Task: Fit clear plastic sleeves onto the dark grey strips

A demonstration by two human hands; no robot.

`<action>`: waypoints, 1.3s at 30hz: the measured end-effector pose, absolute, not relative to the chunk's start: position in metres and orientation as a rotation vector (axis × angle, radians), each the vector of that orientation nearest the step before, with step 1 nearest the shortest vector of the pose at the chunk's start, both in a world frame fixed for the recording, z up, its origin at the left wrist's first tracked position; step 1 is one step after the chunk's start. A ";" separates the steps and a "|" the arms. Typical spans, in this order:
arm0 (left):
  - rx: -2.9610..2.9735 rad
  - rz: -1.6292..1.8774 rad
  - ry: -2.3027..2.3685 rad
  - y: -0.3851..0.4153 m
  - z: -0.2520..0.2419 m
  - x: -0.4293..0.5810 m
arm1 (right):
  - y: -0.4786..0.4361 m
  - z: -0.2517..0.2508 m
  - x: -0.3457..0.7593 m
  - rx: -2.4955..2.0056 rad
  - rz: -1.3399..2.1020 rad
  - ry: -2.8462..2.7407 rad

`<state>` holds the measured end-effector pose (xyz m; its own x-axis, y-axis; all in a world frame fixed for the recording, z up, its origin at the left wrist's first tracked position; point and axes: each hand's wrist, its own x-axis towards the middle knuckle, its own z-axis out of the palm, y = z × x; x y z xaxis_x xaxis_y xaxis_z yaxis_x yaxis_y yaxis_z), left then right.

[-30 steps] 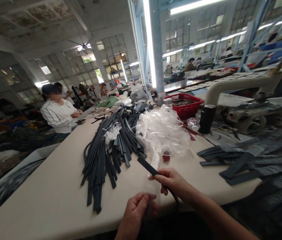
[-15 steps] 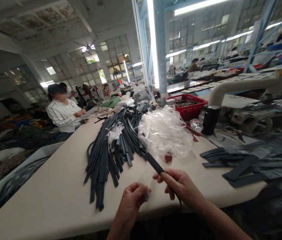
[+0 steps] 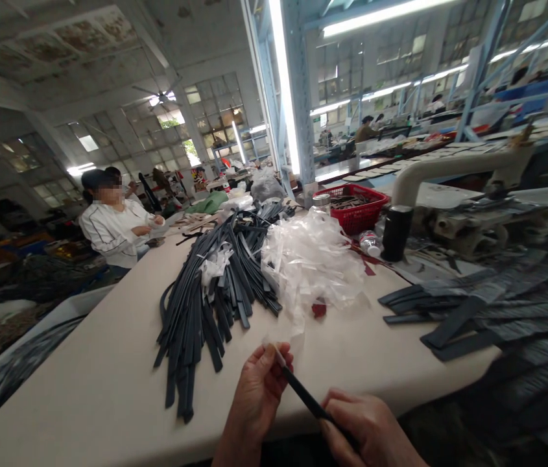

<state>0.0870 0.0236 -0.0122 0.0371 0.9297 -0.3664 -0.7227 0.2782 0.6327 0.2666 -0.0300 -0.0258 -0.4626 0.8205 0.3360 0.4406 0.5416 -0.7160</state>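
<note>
A thin dark strap [image 3: 303, 395] runs slantwise between the two hands, low in the view, over the near edge of the table [image 3: 98, 383]. The left hand [image 3: 258, 389] has its grip closed on the strap's upper end, thumb and fingertips pinched together, and a scrap of clear film [image 3: 286, 335] shows just above those fingertips. The right hand [image 3: 368, 428] sits lower and to the right, its grip clamped round the strap's lower part, where the strap vanishes under the fingers. Beyond the left hand, a strap pile [image 3: 205, 305] lies fanned on the table, and just beside it to the right is a plastic heap [image 3: 310, 259]. Behind the heap stand a red basket [image 3: 356, 207], a small bottle [image 3: 368, 243] and a black cup [image 3: 395, 232], next to a sewing machine [image 3: 463, 194]. Flat dark pieces [image 3: 473, 311] are spread on the right. At the table's far left sits a person [image 3: 113, 230] in a white jacket
</note>
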 end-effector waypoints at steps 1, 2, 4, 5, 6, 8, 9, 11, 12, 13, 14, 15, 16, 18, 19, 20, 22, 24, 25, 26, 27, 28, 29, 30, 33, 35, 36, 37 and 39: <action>0.305 1.294 0.829 0.023 -0.012 0.088 | -0.029 -0.027 0.266 -1.019 0.711 -2.108; 0.309 1.294 0.821 0.023 -0.012 0.088 | -0.029 -0.027 0.266 -1.028 0.704 -2.109; 0.317 1.307 0.797 0.022 -0.012 0.088 | -0.029 -0.027 0.266 -1.047 0.701 -2.104; 0.314 1.322 0.788 0.022 -0.012 0.089 | -0.029 -0.027 0.267 -1.056 0.708 -2.103; 0.309 1.337 0.783 0.021 -0.012 0.089 | -0.029 -0.027 0.267 -1.062 0.720 -2.105; 0.297 1.362 0.772 0.022 -0.012 0.090 | -0.029 -0.027 0.268 -1.072 0.736 -2.108; 0.295 1.371 0.763 0.022 -0.011 0.091 | -0.029 -0.027 0.268 -1.076 0.739 -2.107; 0.296 1.379 0.753 0.023 -0.011 0.093 | -0.030 -0.027 0.269 -1.084 0.742 -2.098; 0.289 1.384 0.758 0.024 -0.011 0.094 | -0.030 -0.027 0.269 -1.089 0.743 -2.091; 0.277 1.387 0.770 0.025 -0.011 0.095 | -0.030 -0.027 0.269 -1.093 0.745 -2.086; 0.265 1.390 0.785 0.025 -0.012 0.096 | -0.030 -0.028 0.269 -1.094 0.746 -2.083; 0.255 1.389 0.797 0.026 -0.012 0.097 | -0.030 -0.028 0.269 -1.095 0.746 -2.079; 0.252 1.384 0.803 0.026 -0.013 0.097 | -0.030 -0.029 0.269 -1.095 0.744 -2.077; 0.268 1.363 0.797 0.026 -0.015 0.097 | -0.030 -0.031 0.269 -1.097 0.741 -2.076; 0.282 1.351 0.791 0.025 -0.016 0.096 | -0.030 -0.031 0.269 -1.101 0.740 -2.079; 0.295 1.342 0.783 0.025 -0.017 0.095 | -0.030 -0.032 0.269 -1.104 0.737 -2.082; 0.314 1.328 0.765 0.026 -0.019 0.093 | -0.031 -0.034 0.268 -1.104 0.731 -2.085; 0.315 1.316 0.755 0.026 -0.020 0.092 | -0.032 -0.035 0.268 -1.093 0.720 -2.084; 0.308 1.315 0.754 0.025 -0.020 0.091 | -0.032 -0.035 0.268 -1.091 0.712 -2.083; 0.301 1.315 0.755 0.025 -0.020 0.091 | -0.032 -0.035 0.268 -1.091 0.708 -2.082; 0.298 1.320 0.756 0.024 -0.020 0.092 | -0.032 -0.035 0.268 -1.091 0.705 -2.080; 0.299 1.328 0.753 0.023 -0.020 0.092 | -0.032 -0.035 0.268 -1.091 0.705 -2.076; 0.305 1.338 0.742 0.023 -0.020 0.092 | -0.032 -0.034 0.268 -1.091 0.708 -2.070; 0.313 1.345 0.728 0.022 -0.020 0.093 | -0.032 -0.034 0.268 -1.082 0.718 -2.068; 0.296 1.385 0.720 0.022 -0.019 0.093 | -0.031 -0.033 0.268 -1.060 0.746 -2.060; 0.236 1.407 0.758 0.023 -0.020 0.093 | -0.031 -0.034 0.267 -1.058 0.753 -2.051; 0.210 1.405 0.776 0.024 -0.020 0.093 | -0.031 -0.034 0.267 -1.060 0.754 -2.045; 0.195 1.394 0.787 0.024 -0.020 0.093 | -0.031 -0.034 0.267 -1.060 0.757 -2.038; 0.202 1.359 0.789 0.024 -0.021 0.093 | -0.030 -0.035 0.267 -1.059 0.771 -2.028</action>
